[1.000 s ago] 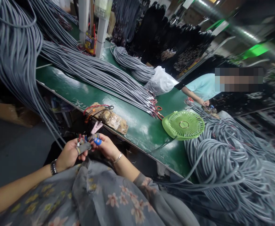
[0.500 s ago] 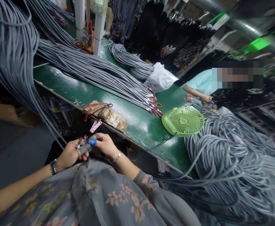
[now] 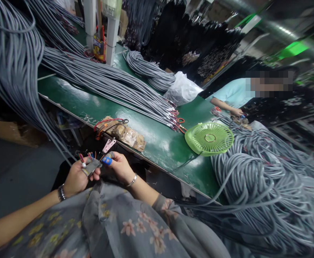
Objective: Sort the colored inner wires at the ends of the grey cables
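My left hand is closed around the end of a grey cable, which runs down from the hanging bundle at the left. Thin coloured wires fan out above its grey-wrapped finger and thumb. Close beside it, my right hand has its fingers pinched together at dark wires; blue tape covers part of its thumb. The exact grip of the right fingertips is small and partly hidden. Just above both hands, a pink clothespin sticks out from the table edge.
Along the green table lies a long bundle of grey cables. A taped cardboard piece sits at the near edge. Right of it stand a green fan and a large cable heap. A co-worker is beyond the table.
My hands have drawn slightly apart. The coloured wires now stand spread above my left hand, where before they were bunched between both hands' fingers.
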Tool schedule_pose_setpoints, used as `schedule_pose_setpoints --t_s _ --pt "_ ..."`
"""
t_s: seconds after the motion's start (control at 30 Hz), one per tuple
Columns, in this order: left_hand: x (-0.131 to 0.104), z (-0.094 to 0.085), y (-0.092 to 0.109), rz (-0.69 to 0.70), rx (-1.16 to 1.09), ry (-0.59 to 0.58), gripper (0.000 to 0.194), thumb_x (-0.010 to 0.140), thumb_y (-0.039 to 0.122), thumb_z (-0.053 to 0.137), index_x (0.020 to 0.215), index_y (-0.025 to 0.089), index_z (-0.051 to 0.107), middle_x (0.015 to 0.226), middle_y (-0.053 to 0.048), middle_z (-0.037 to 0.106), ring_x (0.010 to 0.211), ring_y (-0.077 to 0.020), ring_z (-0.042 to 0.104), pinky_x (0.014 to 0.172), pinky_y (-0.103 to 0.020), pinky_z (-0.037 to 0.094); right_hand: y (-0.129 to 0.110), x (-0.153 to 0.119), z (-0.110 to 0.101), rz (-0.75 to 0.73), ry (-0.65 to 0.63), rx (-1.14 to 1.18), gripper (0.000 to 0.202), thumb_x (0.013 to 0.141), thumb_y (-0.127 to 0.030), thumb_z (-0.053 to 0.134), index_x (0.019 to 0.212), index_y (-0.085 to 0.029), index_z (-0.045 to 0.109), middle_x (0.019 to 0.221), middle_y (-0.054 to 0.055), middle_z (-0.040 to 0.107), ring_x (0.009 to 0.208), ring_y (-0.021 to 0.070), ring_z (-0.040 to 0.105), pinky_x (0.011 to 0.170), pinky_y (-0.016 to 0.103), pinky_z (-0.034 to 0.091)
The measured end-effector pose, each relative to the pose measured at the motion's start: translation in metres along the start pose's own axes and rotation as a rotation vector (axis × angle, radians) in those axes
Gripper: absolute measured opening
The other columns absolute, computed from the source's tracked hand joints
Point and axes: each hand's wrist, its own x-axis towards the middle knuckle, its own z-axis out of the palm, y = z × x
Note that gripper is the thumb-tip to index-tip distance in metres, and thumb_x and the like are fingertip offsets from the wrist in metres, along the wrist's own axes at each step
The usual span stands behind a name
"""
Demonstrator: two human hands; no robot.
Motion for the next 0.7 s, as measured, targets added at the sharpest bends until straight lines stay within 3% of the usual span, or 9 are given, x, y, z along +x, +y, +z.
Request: schedule_pose_setpoints --t_s 0.13,0.3,0.7 --pt "0.0 0.003 0.008 -0.008 -0.07 -0.035 0.032 0.055 0.04 0.084 0.061 0.018 0.061 0.046 0.002 0.062 0.036 -0.0109 0.053 0.038 -0.021 0.036 -0.001 0.012 -0.007 0.054 0.048 0.139 0.062 0.06 -0.077 0.077 0.069 -0.018 0.062 0.057 -0.004 0.054 0.05 0.0084 0.043 0.051 0.024 0.043" --pt "0.004 0.011 0.012 -0.031 -0.122 -0.087 0.032 0.055 0.038 0.084 0.061 0.019 0.059 0.047 0.003 0.061 0.037 -0.0102 0.052 0.038 -0.021 0.036 -0.013 0.032 -0.002 0.144 0.016 0.2 0.058 0.078 -0.075 0.066 0.083 -0.017 0.068 0.069 0.0 0.062 0.058 0.0099 0.051 0.054 0.022 0.046" --pt "0.008 0.014 0.01 -0.128 -0.103 -0.073 0.034 0.049 0.04 0.084 0.061 0.017 0.062 0.044 0.003 0.06 0.034 -0.0085 0.049 0.036 -0.019 0.033 -0.013 0.038 0.009 0.076 0.106 0.299 0.05 0.074 -0.066 0.078 0.081 -0.016 0.072 0.066 0.001 0.062 0.062 0.0119 0.054 0.061 0.024 0.049"
